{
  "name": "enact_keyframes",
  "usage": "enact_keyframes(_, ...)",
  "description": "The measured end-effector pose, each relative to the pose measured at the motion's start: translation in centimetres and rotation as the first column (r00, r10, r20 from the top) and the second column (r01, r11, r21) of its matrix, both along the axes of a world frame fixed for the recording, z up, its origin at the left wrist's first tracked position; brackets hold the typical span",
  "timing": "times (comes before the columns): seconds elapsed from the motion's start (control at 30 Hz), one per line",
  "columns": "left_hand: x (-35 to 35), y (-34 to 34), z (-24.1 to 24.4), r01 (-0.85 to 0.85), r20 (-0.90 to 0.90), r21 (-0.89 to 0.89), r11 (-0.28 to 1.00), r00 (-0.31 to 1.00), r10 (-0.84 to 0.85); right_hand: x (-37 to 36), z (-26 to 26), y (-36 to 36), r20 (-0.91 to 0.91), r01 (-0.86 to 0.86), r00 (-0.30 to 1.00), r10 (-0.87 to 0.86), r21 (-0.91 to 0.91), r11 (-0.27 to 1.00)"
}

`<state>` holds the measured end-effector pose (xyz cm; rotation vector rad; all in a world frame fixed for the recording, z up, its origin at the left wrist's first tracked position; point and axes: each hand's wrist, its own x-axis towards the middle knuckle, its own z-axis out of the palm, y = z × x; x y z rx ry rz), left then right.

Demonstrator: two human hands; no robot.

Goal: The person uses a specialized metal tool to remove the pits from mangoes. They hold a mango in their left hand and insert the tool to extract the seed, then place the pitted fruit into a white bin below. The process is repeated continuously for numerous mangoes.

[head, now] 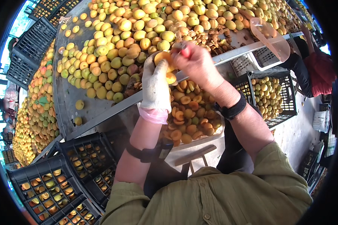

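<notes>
In a white knit glove, with pink plastic showing at the cuff, my left hand (157, 87) holds an apricot (162, 58) near the table edge. Bare and slightly blurred, my right hand (195, 66) is closed around a small tool with a red handle (185, 51) beside that fruit; its working end cannot be made out. Another apricot piece (171, 78) shows just below the held fruit, by the gloved fingers. Directly beneath both hands, a pale container (218, 135) is full of apricot halves (186, 99). Whole apricots (140, 35) are heaped on the metal table (70, 107) beyond.
Apricot stones (219, 38) and scraps lie by the table's raised metal rim (107, 115). A clear plastic scoop-like piece (270, 39) overhangs it at right. Black crates (45, 191) of fruit stand lower left, another crate (290, 98) at right. A seated person (318, 73) is at far right.
</notes>
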<state>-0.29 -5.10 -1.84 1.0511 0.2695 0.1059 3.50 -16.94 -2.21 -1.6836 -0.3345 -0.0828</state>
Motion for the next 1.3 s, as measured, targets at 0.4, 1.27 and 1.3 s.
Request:
enact_keyframes(0.4, -3.4, 1.2, 2.5, 0.385, -0.265, 0.922, 0.036, 0.696, -0.668, 3.7, 1.9, -6.0, 0.167, 0.417, 0.909, -0.382, -0.390, 0.821)
enact_keyframes(1.27, 11.5, 9.5, 1.3, 0.290, 0.181, 0.071, 0.954, 0.937, -0.298, 0.6, 4.6, -7.2, -0.258, -0.035, 0.965, 0.056, 0.084, 0.996)
enact_keyframes(1.3, 9.3, 7.9, 1.6, 0.314, 0.181, -0.065, 0.947, 0.937, -0.299, 0.5, 3.9, -6.8, -0.207, -0.106, 0.971, 0.117, 0.064, 0.992)
